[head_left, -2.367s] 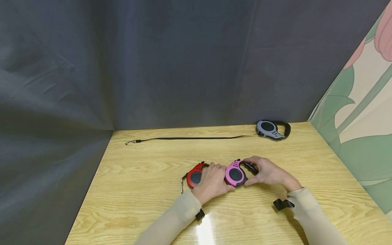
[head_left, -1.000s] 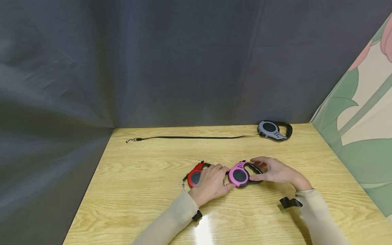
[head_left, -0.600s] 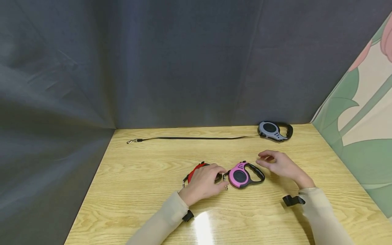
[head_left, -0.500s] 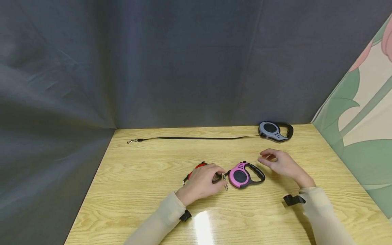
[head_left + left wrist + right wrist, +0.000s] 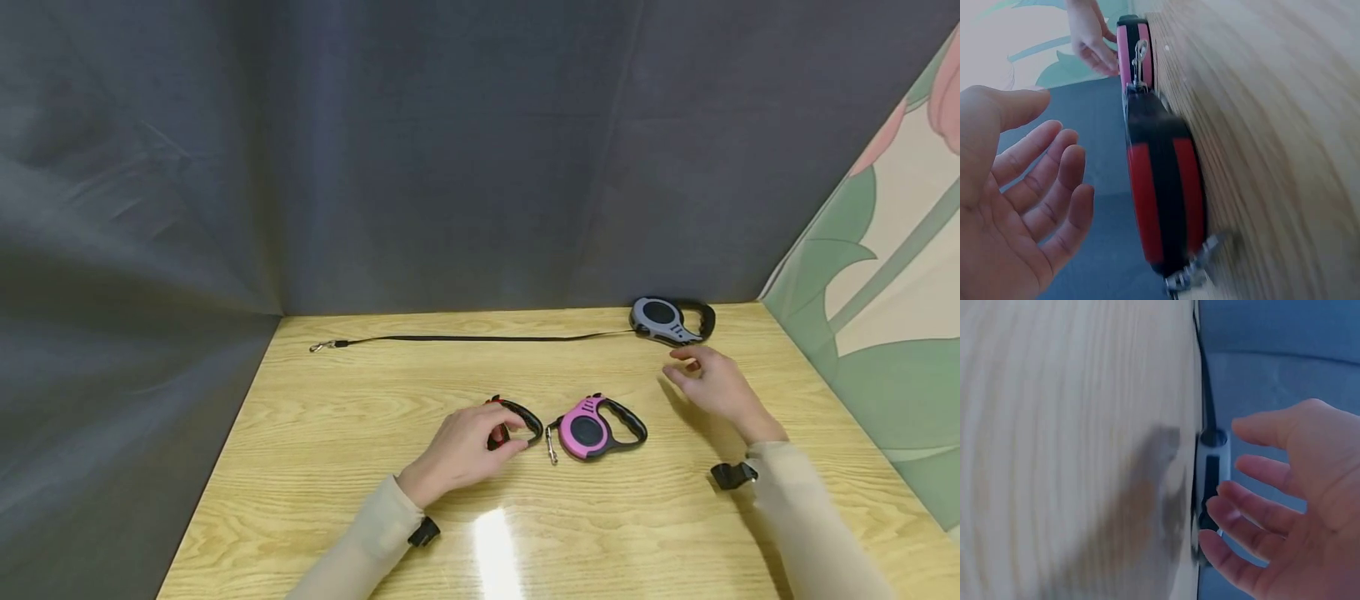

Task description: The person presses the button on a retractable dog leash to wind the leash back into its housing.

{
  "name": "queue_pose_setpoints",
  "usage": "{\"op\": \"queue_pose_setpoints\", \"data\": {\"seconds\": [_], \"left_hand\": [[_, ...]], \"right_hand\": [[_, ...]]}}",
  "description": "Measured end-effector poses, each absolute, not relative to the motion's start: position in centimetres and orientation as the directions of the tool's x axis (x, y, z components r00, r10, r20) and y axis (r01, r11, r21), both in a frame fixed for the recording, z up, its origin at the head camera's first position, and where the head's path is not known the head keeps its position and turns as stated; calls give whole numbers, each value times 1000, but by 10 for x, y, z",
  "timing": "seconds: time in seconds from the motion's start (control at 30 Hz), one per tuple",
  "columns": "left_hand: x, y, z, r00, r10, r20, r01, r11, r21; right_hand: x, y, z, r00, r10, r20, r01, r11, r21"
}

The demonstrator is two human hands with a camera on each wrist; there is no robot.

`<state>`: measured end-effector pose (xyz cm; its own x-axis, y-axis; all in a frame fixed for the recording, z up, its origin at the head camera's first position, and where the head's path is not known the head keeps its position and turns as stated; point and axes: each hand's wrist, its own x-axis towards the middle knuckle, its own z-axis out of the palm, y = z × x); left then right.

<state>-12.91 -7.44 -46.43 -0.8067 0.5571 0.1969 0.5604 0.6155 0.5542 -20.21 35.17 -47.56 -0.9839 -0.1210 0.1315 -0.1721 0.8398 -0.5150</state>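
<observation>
Three retractable dog leashes lie on the wooden table. My left hand (image 5: 467, 448) is above the red leash (image 5: 1166, 194), hiding most of its case in the head view; the left wrist view shows a gap between relaxed fingers and the case. To its right lies the pink leash (image 5: 586, 432), its metal clip (image 5: 552, 446) beside the red leash's handle. My right hand (image 5: 718, 385) hovers free, fingers loosely bent, just in front of the grey leash (image 5: 660, 313) at the back right. Nothing is between its fingers in the right wrist view.
The grey leash's black strap (image 5: 487, 338) stretches left along the table's back, ending in a metal clip (image 5: 323, 346). A dark curtain (image 5: 450, 167) stands behind the wooden table (image 5: 360, 417). Floral fabric (image 5: 885, 333) borders the right side.
My right hand has let go of the pink leash's handle and moved back and right, near the grey leash. The left hand has left the pink leash and drawn left over the red one.
</observation>
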Motion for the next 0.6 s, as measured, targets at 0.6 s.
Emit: {"op": "queue_pose_setpoints", "data": {"seconds": [0.6], "left_hand": [[-127,-123,-467,-895,419,150,414,662,625]], "right_hand": [[-228,389,-483,-988,-27,154,-93,893,-439]]}}
